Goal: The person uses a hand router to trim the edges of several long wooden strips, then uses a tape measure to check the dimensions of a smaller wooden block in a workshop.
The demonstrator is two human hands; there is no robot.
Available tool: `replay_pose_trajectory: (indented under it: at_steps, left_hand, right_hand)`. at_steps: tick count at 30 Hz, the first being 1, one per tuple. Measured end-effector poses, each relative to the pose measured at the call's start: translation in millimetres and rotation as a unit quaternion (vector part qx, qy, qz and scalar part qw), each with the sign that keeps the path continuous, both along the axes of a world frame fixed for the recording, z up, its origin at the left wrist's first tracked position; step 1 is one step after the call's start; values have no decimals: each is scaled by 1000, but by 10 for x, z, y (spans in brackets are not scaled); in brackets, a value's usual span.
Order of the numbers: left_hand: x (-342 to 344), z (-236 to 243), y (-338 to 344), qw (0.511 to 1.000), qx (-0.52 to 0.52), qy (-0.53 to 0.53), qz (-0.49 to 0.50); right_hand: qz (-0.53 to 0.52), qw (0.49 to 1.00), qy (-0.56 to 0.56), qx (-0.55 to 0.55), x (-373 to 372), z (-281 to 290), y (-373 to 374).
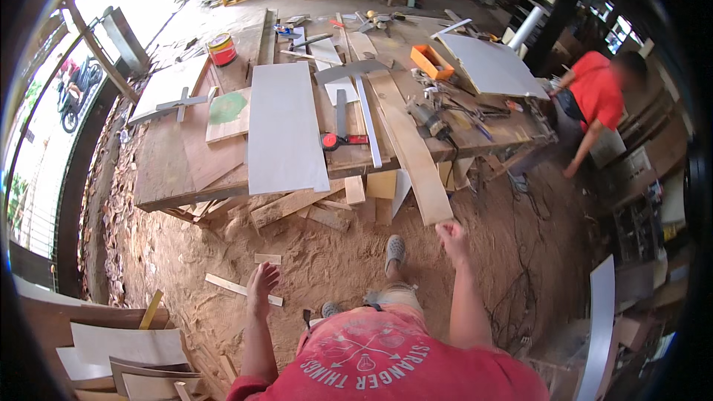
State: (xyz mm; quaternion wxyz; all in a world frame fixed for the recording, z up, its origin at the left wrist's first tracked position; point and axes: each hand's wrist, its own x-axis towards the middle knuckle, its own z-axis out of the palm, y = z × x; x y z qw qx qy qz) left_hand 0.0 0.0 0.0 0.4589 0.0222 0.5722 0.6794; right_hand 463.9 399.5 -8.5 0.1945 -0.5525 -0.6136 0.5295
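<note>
My left hand (263,284) is raised above the sandy floor with its fingers stretched, holding nothing. My right hand (453,242) has its fingers curled in, and I see nothing in them. It appears right beside the near end of a long brown wooden plank (407,145); whether it touches the wood I cannot tell. That plank lies across the workbench (167,178) and juts over its front edge. Left of it on the bench are a white rectangular panel (284,122), a red-and-black tool with a grey blade (343,137) and a narrow white strip (368,122).
A power tool (432,120), an orange open box (432,62) and a paint can (221,50) are on the bench. A person in a red shirt (598,89) bends at its right end. Offcuts (319,215) lie under the front edge; cables (523,275) trail across the floor.
</note>
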Motion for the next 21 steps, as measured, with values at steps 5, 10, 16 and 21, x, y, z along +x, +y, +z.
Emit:
replay_pose_trajectory:
  at_steps: [5, 10, 16, 21]
  left_hand:
    - [151, -785, 761, 992, -60, 59, 100]
    - [1267, -65, 1386, 953, -244, 41, 177]
    - [1678, 276, 1828, 922, -339, 186, 25]
    - [1607, 458, 2633, 913, -339, 224, -32]
  right_hand:
    - [-48, 970, -34, 235, -1126, 821, 2569]
    - [-7, 944, -183, 276, -1522, 475, 3983]
    - [117, 917, -330, 191, -1775, 125, 4539]
    - [87, 926, -277, 242, -1719, 70, 4486]
